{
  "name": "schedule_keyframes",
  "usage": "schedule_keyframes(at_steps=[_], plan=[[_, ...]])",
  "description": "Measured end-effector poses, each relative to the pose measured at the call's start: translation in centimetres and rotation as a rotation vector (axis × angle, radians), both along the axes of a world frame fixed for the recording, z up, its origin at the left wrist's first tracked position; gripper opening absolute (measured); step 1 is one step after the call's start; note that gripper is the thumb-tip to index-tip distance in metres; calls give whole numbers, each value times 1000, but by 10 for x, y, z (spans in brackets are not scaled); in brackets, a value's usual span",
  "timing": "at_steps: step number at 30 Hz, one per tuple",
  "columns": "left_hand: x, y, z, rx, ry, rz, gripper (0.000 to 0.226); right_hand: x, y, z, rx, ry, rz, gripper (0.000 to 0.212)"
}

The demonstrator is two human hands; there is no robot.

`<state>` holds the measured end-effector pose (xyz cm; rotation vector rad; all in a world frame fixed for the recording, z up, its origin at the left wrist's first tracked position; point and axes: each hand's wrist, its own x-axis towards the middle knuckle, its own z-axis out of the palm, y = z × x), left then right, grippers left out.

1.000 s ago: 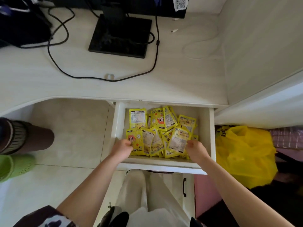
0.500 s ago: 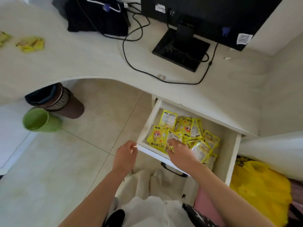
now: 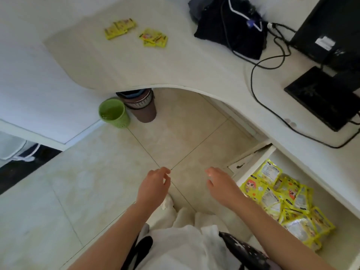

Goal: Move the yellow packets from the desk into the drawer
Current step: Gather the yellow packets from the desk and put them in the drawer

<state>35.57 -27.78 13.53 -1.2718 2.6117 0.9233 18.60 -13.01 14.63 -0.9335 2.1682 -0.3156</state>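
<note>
Above the tiled floor (image 3: 87,182), my left hand (image 3: 153,186) and my right hand (image 3: 222,186) hang empty, with fingers loosely spread. Just beside my right hand, the open drawer (image 3: 251,162) holds a heap of yellow packets (image 3: 282,199). Far away on the desk (image 3: 185,61), two small piles of yellow packets (image 3: 119,28) (image 3: 153,38) lie near each other, left of a black bag (image 3: 229,30).

forearms bare | white trousers (image 3: 181,248) | dark white-speckled top (image 3: 245,250)
</note>
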Motion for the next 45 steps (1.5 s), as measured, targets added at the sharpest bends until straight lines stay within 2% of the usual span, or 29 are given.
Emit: schedule_keyframes(at_steps=[9, 17, 26, 33, 45], plan=[[39, -137, 12, -86, 47, 77, 24, 27, -145, 16, -49, 55, 112, 40], [28, -248, 24, -188, 57, 94, 26, 4, -256, 26, -107, 155, 181, 37], [-29, -379, 30, -222, 34, 125, 24, -76, -372, 25, -110, 186, 194, 38], [-86, -458, 28, -175, -13, 79, 24, -140, -460, 28, -105, 179, 215, 38], [-187, -599, 23, -120, -87, -49, 26, -231, -576, 19, -66, 217, 123, 37]])
